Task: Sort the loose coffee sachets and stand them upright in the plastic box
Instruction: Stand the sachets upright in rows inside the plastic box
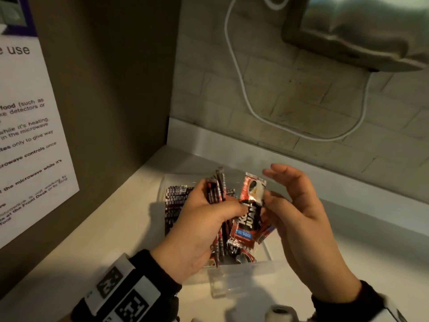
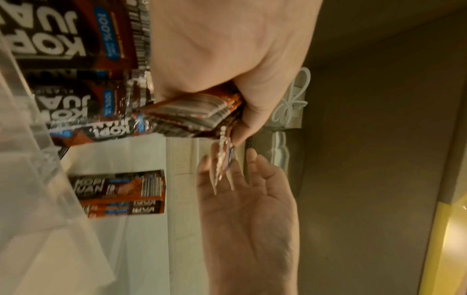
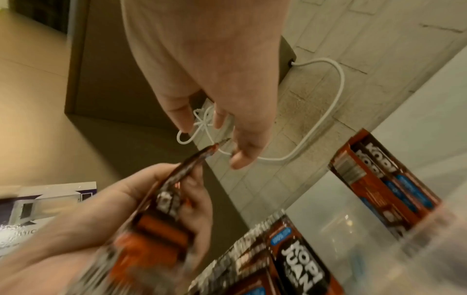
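Nearest, the clear plastic box (image 1: 243, 270) stands on the white counter (image 1: 111, 240), and both hands are above it. The left hand (image 1: 197, 231) curls its fingers around a bundle of coffee sachets (image 1: 217, 191), their ends standing out above the fist. One red sachet (image 1: 249, 205) leans at the thumb tip, probably pinched there; the contact is hard to make out. The right hand (image 1: 299, 219) is just right of it, fingers straight and spread, holding nothing. Farther left, sachets in the box (image 1: 175, 201) stand in a row, partly hidden by the left hand.

Glossy foil sachets (image 1: 249, 214) fill a clear (smooth) plastic box (image 1: 243, 271) on matt counter (image 1: 97, 247).
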